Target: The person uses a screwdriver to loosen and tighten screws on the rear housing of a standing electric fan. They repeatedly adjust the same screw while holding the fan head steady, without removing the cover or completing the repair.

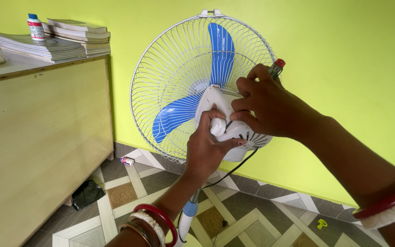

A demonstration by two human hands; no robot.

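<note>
**White motor housing, held from both sides**

White plastic motor housing [227,121] sits behind the blue-bladed fan [197,87] on its stand. Left hand [206,146] grips it from below — fingers clamped on the casing. Right hand [270,107] holds a red-capped screwdriver [276,67], fingers closed round it.
</note>
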